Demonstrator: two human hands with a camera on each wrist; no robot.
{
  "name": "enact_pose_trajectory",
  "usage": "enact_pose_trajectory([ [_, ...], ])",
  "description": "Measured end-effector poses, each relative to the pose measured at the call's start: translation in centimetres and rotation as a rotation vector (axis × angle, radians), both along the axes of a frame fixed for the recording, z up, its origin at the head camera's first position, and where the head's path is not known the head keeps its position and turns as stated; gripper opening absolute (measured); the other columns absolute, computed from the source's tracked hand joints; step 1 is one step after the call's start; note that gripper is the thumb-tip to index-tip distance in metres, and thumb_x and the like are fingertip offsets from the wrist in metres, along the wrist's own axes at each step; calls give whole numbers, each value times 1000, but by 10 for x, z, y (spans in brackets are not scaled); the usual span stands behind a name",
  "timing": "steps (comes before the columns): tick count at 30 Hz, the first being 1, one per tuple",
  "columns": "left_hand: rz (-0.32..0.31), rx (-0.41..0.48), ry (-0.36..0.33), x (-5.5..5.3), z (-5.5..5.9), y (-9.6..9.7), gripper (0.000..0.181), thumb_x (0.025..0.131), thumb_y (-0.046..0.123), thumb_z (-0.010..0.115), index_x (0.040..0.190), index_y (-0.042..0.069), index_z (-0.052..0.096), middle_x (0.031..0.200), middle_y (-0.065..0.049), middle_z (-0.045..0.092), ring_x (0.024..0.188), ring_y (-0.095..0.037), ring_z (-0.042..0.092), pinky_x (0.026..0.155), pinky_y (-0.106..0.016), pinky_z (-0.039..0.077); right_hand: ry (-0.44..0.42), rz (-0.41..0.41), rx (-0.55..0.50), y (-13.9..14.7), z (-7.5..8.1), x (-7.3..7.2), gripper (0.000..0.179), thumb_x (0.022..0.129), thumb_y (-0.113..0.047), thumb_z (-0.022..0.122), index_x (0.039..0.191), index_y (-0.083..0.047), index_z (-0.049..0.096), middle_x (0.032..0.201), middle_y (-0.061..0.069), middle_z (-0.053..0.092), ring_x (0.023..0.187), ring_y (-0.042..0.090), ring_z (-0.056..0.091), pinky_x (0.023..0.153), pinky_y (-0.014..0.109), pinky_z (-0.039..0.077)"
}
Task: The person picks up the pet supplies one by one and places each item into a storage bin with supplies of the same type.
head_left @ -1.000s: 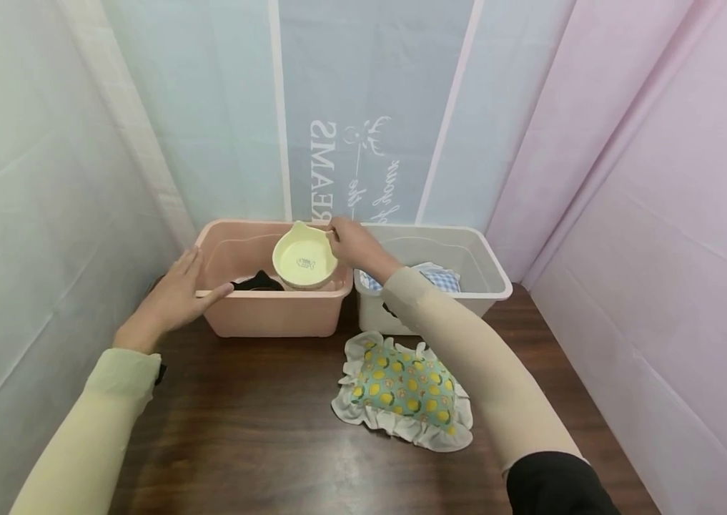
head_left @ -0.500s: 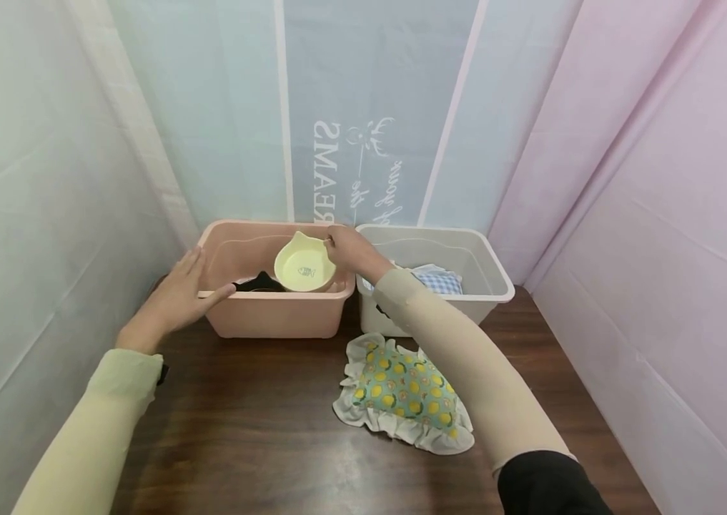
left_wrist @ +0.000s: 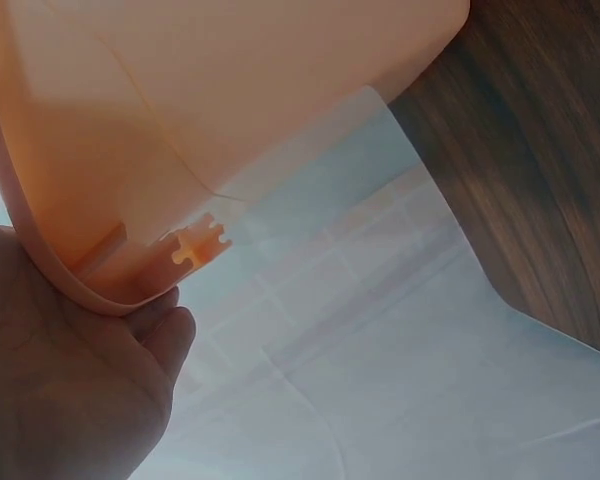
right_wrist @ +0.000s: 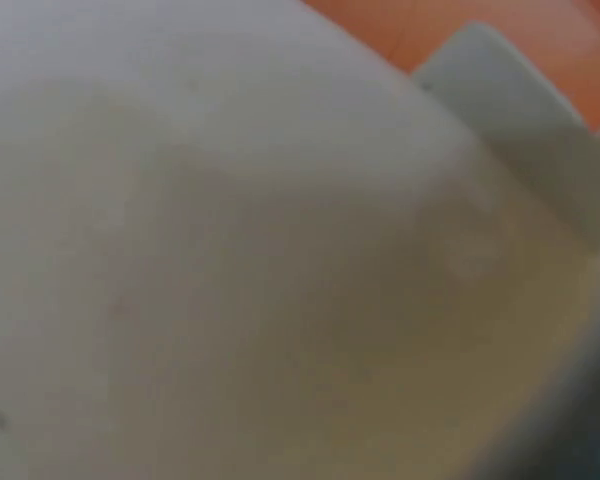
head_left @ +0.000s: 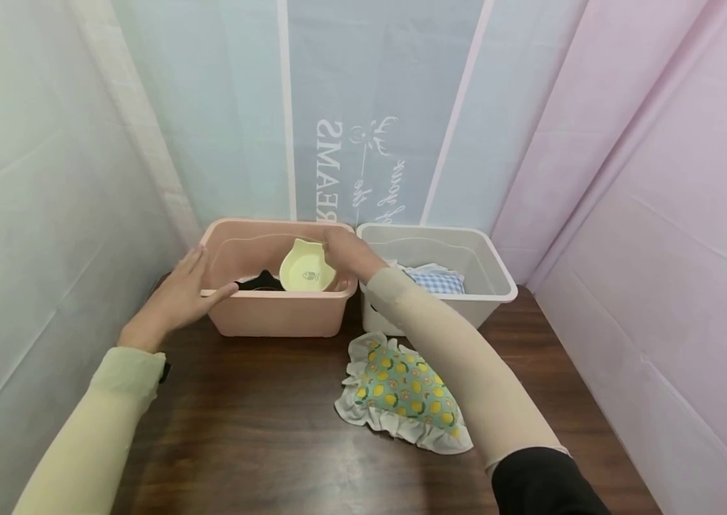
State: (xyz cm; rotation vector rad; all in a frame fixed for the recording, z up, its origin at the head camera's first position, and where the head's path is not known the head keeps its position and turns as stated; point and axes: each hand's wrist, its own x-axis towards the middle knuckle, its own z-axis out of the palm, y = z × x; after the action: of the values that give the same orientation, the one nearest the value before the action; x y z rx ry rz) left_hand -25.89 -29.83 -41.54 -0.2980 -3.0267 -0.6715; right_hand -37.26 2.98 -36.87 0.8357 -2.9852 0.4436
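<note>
My right hand (head_left: 350, 252) pinches the ear-shaped edge of a pale yellow bowl (head_left: 307, 269), tilted inside the pink bin (head_left: 276, 316). The bowl has pointed ears and a small fish print. To its left in the bin lies a black object (head_left: 262, 281), partly hidden by the front wall. My left hand (head_left: 173, 293) rests at the bin's left end, fingers straight and thumb over the front rim. In the left wrist view the left hand (left_wrist: 70, 370) lies against the outside of the rim. A blurred pale surface fills most of the right wrist view.
Right of the pink bin stands a light grey bin (head_left: 498, 296) with a blue-checked cloth item (head_left: 438, 280) in it. A lemon-print cushion (head_left: 404, 390) with white ruffles lies on the dark wooden table (head_left: 241, 429). Fabric curtains (head_left: 382, 86) hang close behind and at both sides.
My right hand has lowered the yellow bowl deeper into the pink bin and slightly to the right, still holding it. The left hand stays at the bin's rim.
</note>
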Motion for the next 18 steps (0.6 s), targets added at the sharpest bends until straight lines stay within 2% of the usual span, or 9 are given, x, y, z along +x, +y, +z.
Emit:
enact_pose_trajectory([
  [3,-3,0,-7,0,2,-2,117,102,74,52,169,-1,-7,178,-25,-10,163,-51,0,125,-75,12,35,1,71,-4,0,-3,16,106,-2,52,104,-3,68,101,14,71,87,24,64,87,40,58],
  [7,0,-1,-9,-1,3,-3,117,102,75,51,169,-1,-7,178,-25,-9,163,-50,-1,125,-74,12,23,-2,100,-8,1,-4,14,104,-1,53,103,-4,66,99,12,69,87,23,64,85,40,59],
  [12,-2,-2,-10,-1,4,-4,116,103,72,52,169,-2,-8,177,-26,-9,163,-51,0,125,-75,12,53,42,125,-11,0,-6,14,100,3,54,97,-2,67,91,12,68,82,25,64,83,40,60],
  [14,-3,-4,-13,-1,4,-3,116,103,72,53,169,-2,-8,177,-27,-9,163,-51,0,125,-75,13,79,55,153,-13,-2,-7,15,99,3,55,90,-4,65,85,10,65,79,24,61,84,41,59],
  [18,3,-4,-16,-2,4,-3,117,103,73,53,169,-1,-9,177,-26,-9,163,-52,1,125,-75,13,77,41,174,-15,-5,-9,21,94,6,58,79,-9,57,75,5,56,72,21,56,78,39,58],
])
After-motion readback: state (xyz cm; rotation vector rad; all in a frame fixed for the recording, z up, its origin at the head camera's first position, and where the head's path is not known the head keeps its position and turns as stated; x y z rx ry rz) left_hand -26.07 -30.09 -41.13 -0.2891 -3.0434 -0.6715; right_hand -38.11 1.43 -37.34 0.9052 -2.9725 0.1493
